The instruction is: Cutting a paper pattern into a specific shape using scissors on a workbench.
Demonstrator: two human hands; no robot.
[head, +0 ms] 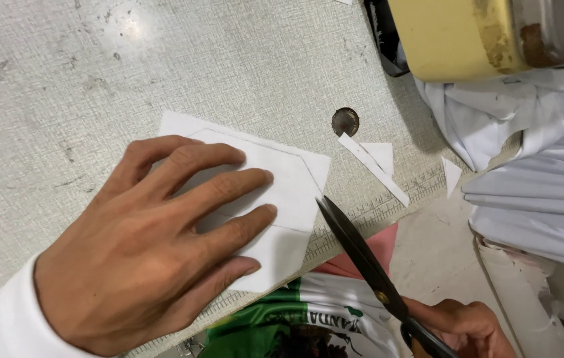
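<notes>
- Pressing down flat: left hand (143, 252), grip spread open, fingers splayed, clasping nothing, merely pinning the white cut piece (288, 192) to the desk (63, 79).
- Lying near the front edge of the desk, that white cut piece, with a thin drawn outline just inside its border and its lower corner close to the printed ruler strip (375, 212); likely to skid or rotate under a lighter palm, throwing the cut off the outline.
- Sitting just beside the blade tip: the left fingertips (265, 211); risk of a nick from any closing stroke angled toward them.
- Touching the right edge of the piece with their point: black scissors (355, 252), blades apparently almost together, exact gap hard to tell; possible ragged tear instead of a clean cut from a shallow bite at the tip.
- Hanging below the desk edge, under the blades: a green, white and red garment (295, 311); could get snagged or snipped by a low blade.
- Scattered further right, well apart from the piece: white offcuts (375, 166), near a round hole (345, 121).
- Closed around the scissor handles at the lower right: right hand (461, 325), grip partly out of view.
- Crowding the right side: stacked white fabric (534, 199), possibly in the way of a wide swing.
</notes>
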